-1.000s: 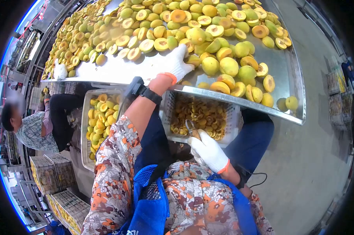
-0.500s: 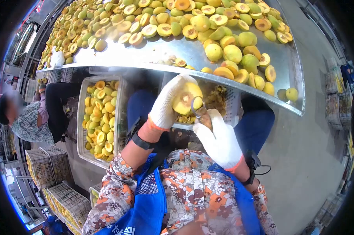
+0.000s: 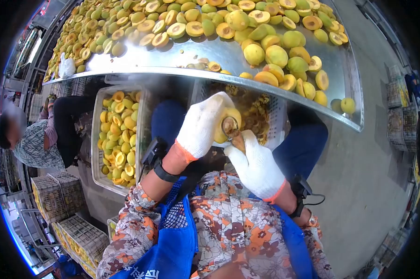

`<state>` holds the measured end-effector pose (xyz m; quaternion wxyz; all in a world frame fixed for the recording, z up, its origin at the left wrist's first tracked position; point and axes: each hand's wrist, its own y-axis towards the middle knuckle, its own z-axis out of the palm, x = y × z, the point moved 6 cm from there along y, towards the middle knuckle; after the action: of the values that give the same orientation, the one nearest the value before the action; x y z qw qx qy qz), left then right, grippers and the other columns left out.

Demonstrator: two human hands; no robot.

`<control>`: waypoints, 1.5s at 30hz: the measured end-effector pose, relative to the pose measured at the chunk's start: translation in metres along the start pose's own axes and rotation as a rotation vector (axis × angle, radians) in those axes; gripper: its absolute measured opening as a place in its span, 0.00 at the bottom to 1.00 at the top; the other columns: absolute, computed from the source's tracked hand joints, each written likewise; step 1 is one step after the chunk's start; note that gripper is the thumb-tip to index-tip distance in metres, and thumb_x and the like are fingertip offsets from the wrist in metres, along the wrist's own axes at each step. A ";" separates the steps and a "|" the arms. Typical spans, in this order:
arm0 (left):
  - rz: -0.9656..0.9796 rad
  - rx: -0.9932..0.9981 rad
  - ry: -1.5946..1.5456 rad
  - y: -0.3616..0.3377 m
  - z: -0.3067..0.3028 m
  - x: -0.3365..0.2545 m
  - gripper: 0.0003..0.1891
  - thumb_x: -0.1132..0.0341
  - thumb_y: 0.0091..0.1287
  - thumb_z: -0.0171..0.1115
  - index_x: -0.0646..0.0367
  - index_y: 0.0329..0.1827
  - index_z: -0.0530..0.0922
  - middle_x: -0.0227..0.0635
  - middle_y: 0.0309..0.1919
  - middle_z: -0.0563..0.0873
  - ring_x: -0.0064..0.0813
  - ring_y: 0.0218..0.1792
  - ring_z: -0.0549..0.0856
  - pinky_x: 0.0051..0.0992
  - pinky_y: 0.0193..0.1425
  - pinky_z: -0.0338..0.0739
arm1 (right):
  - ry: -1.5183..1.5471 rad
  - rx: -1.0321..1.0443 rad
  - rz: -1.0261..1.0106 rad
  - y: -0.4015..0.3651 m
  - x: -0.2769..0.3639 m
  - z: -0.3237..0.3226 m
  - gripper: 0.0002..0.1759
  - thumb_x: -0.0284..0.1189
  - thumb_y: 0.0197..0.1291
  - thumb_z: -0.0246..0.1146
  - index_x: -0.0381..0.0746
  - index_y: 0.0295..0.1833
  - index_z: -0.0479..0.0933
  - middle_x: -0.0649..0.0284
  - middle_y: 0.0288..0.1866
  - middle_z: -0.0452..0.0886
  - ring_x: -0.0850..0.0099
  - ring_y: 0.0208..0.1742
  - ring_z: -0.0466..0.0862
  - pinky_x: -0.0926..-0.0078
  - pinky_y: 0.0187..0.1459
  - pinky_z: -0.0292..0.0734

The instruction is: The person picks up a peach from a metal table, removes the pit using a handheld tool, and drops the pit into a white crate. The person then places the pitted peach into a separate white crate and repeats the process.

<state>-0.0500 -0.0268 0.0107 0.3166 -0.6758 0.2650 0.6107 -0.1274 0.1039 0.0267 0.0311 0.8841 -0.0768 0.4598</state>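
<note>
In its white glove, my left hand (image 3: 204, 124) is closed round a yellow peach half (image 3: 220, 131). My right hand (image 3: 257, 168), also gloved, grips the wooden handle of a small ring-bladed tool (image 3: 238, 141). The tool's metal ring rests against the cut face of the fruit. Below both hands is a pale plastic crate (image 3: 276, 122) with brown and yellow scraps in it. Beyond them stands a metal table (image 3: 172, 71) heaped with halved and whole peaches.
A white crate (image 3: 96, 153) of peach halves stands on the left. Farther left a person (image 3: 38, 142) sits by the table. Stacked crates (image 3: 59, 197) are at the lower left. A white plastic bag (image 3: 66, 67) lies on the table's left end.
The tool's ring has turned and now sits over the fruit's middle. My left hand has tilted the peach half, so less of its cut face shows. The view has shifted slightly.
</note>
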 end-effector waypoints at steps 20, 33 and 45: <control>-0.181 0.061 -0.318 0.026 0.018 0.030 0.41 0.33 0.80 0.33 0.64 0.43 0.83 0.41 0.34 0.87 0.29 0.38 0.86 0.28 0.46 0.82 | 0.454 -0.040 0.315 0.009 -0.038 0.009 0.21 0.38 0.73 0.61 0.31 0.57 0.71 0.36 0.43 0.80 0.38 0.49 0.84 0.52 0.44 0.78; -0.099 0.010 -0.334 0.019 0.019 0.029 0.44 0.29 0.78 0.31 0.64 0.42 0.80 0.43 0.31 0.85 0.31 0.33 0.85 0.27 0.43 0.81 | 0.070 -0.055 -0.050 -0.001 -0.033 0.010 0.15 0.29 0.69 0.64 0.35 0.58 0.77 0.40 0.51 0.78 0.44 0.43 0.86 0.54 0.39 0.82; -0.041 0.191 0.084 0.026 0.020 -0.001 0.39 0.38 0.82 0.33 0.65 0.37 0.82 0.38 0.30 0.83 0.27 0.33 0.82 0.26 0.43 0.77 | 0.192 -0.066 -0.067 -0.004 -0.027 0.007 0.15 0.26 0.66 0.63 0.37 0.57 0.78 0.43 0.53 0.76 0.50 0.43 0.83 0.56 0.41 0.80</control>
<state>-0.0826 -0.0283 0.0083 0.3805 -0.6728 0.3211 0.5473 -0.1363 0.1099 0.0006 0.0825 0.8367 -0.0590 0.5382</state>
